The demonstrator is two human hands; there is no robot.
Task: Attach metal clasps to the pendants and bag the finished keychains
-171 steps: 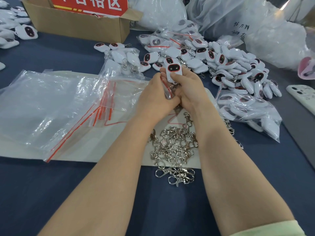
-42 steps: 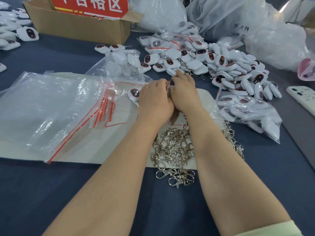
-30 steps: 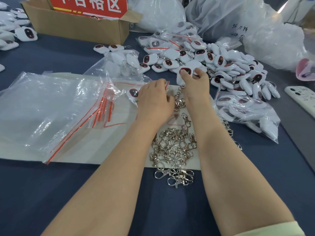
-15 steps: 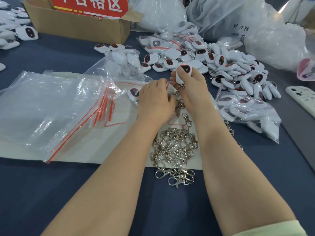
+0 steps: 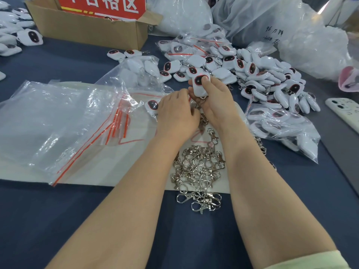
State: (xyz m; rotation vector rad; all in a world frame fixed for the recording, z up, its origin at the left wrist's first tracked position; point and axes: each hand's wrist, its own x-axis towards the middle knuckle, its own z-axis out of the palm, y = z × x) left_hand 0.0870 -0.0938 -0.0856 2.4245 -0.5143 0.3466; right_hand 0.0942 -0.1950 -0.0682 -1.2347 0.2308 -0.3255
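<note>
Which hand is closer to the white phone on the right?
Right. The right hand, holding a pendant, is left of the phone; the left hand sits even farther left.

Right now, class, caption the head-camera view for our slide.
The right hand holds a white pendant, the left hand at its clasp, beyond loose clasps.
</note>
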